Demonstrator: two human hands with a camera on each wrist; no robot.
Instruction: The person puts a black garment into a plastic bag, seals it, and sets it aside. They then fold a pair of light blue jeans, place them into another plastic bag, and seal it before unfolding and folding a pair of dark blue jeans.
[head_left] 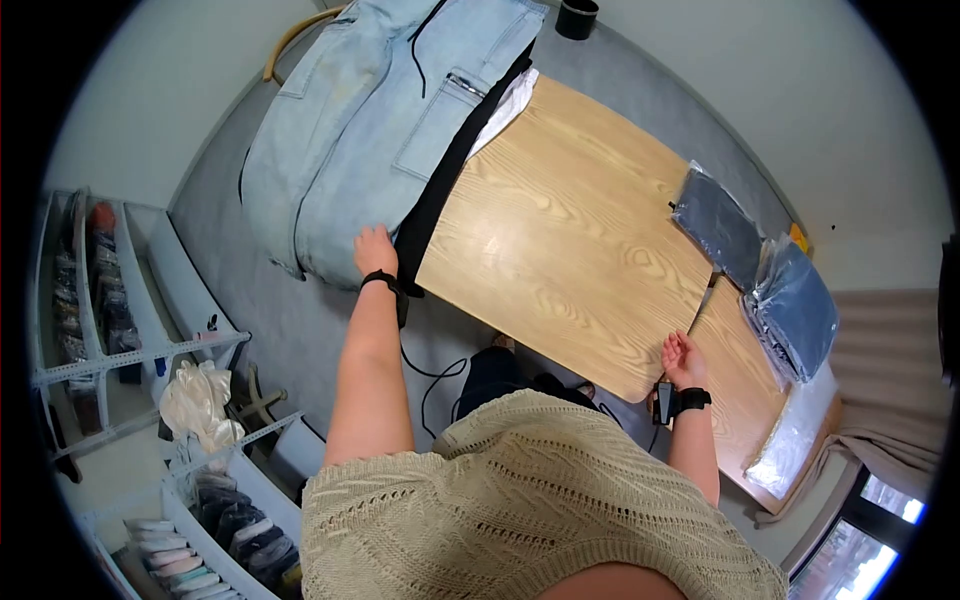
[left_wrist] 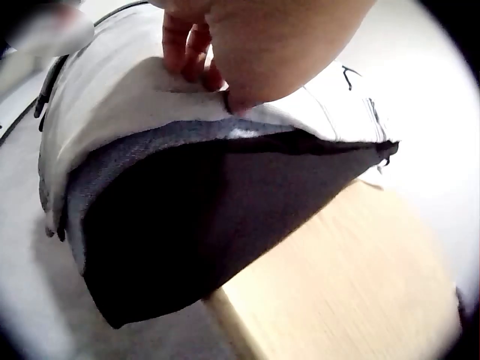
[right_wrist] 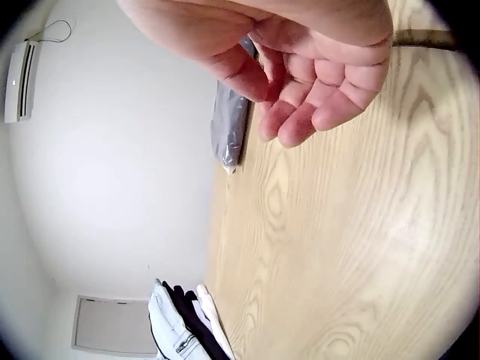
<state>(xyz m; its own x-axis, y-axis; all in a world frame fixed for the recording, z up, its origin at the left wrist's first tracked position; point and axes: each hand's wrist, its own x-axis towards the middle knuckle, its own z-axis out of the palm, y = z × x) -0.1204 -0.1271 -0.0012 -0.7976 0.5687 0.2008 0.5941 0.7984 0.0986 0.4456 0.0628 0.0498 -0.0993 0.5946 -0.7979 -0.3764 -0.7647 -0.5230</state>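
Observation:
A pale blue denim garment with a zipped pocket and a dark drawstring lies across the table's far left end. Its near edge is pinched between the thumb and fingers of my left hand. In the left wrist view, black cloth hangs directly below that denim edge, over the table corner. A bit of white cloth sticks out from under the black layer. My right hand hovers palm up by the table's near right corner, fingers loosely curled around nothing.
The wooden table spans the middle. Dark clothes in clear plastic bags lie at its right end, beside a lower wooden surface. White shelving with packed garments stands left. A black cable hangs near my legs.

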